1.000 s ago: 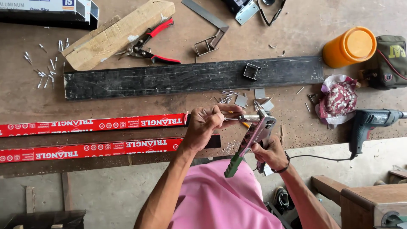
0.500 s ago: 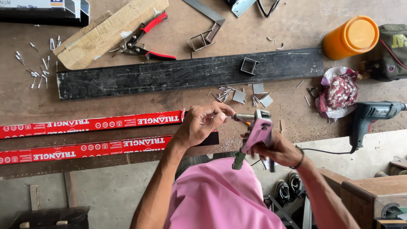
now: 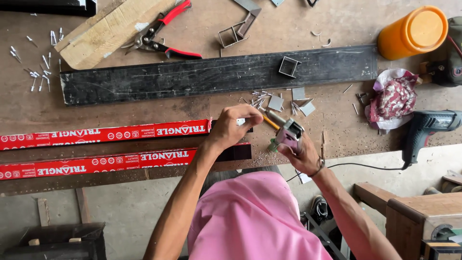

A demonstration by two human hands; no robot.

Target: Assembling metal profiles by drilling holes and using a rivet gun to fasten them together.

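My right hand (image 3: 302, 155) grips a hand rivet tool (image 3: 288, 135) with grey and green handles, its nose pointing up and left. My left hand (image 3: 233, 126) is pinched on a small metal piece at the tool's nose, over the end of the upper red-wrapped metal bar (image 3: 106, 135). A second red-wrapped bar (image 3: 96, 163) lies just below it. A pile of loose rivets and small metal squares (image 3: 276, 98) sits just beyond my hands. What exactly my left fingers pinch is partly hidden.
A long black bar (image 3: 192, 77) crosses the bench with a small square tube piece (image 3: 289, 66) on it. Red-handled snips (image 3: 161, 36) lie by a wooden block (image 3: 103, 33). An orange container (image 3: 413, 32), a crumpled cloth bag (image 3: 392, 98) and a power drill (image 3: 428, 127) sit at right. More rivets (image 3: 36, 67) lie at left.
The rivet tool has swung from hanging downward to lying close over the bar end, and both hands have drawn together there. The view has shifted slightly.
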